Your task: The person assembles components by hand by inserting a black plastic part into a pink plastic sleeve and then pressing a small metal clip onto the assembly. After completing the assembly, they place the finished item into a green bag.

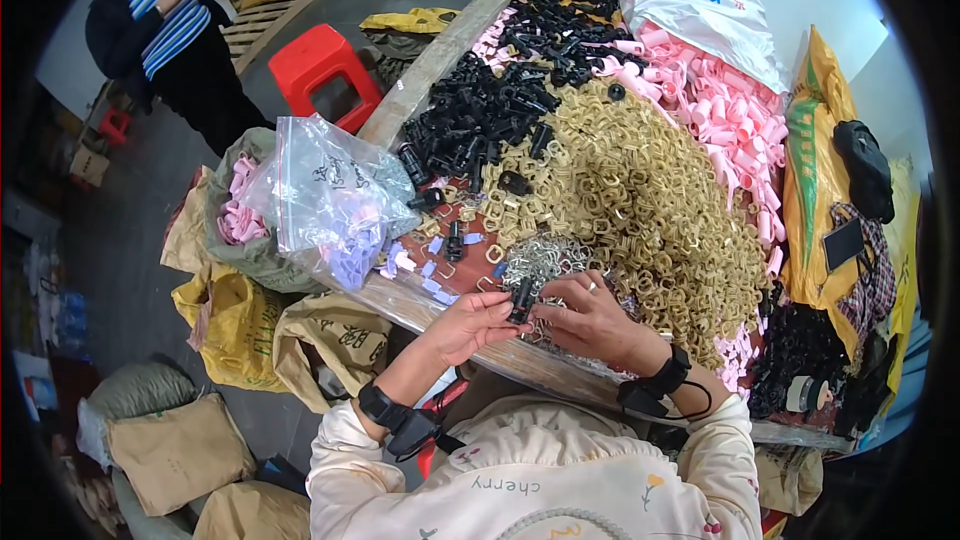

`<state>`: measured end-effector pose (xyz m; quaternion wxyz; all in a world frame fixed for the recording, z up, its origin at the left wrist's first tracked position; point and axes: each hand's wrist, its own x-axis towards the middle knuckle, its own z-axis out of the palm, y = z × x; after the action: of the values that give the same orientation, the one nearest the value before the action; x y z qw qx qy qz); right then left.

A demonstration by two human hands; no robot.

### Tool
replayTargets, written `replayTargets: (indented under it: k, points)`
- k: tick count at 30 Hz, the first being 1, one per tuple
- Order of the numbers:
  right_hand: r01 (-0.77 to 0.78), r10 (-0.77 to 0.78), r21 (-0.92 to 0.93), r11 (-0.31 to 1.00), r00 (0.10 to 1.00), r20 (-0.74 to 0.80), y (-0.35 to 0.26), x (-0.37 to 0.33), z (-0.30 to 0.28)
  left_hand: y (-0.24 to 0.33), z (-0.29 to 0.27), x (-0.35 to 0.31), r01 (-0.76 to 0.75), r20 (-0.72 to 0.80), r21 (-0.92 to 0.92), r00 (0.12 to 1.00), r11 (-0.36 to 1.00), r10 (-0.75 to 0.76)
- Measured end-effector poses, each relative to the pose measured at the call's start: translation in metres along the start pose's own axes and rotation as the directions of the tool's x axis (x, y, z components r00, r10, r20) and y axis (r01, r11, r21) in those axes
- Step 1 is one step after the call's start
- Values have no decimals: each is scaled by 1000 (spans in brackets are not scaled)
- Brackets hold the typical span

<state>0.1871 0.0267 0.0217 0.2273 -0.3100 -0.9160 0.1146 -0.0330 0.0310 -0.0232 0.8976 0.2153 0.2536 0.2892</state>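
While a person (pixel 165 20) in a striped top stands off left beyond a red stool (pixel 312 58), a clear bag (pixel 305 175) of lilac pieces (pixel 350 252) leans at the table's (pixel 400 308) corner, probably to stay within reach. The left hand (pixel 468 330) pinches a black part (pixel 521 300) near the table's front edge, seemingly steadying it for the right hand (pixel 597 322); its fingers bunch close beside it, though I can't tell whether they grip anything. Tan rings (pixel 650 195) spread rightward, then heaped pink pieces (pixel 725 115).

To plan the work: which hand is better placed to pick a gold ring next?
Probably the right hand: it is nearer the heap of gold rings, while the left hand holds the black part.
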Motion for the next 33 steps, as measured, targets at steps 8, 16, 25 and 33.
replayTargets:
  k: [8,16,25,33]
  points:
    - [13,-19,47,999,993,115,-4,9,-5,-2,2,3,13,-39,42,999,999,-11]
    - [-10,-3,114,993,993,117,0,11,-3,-2,2,4,22,-48,48,999,999,-20]
    - [-214,223,92,973,969,-107,16,4,4,-1,-1,4,19,-5,6,1000,1000,-19]
    - [-122,182,-271,955,961,207,31,-1,25,1,1,2,-6,5,-63,1000,998,6]
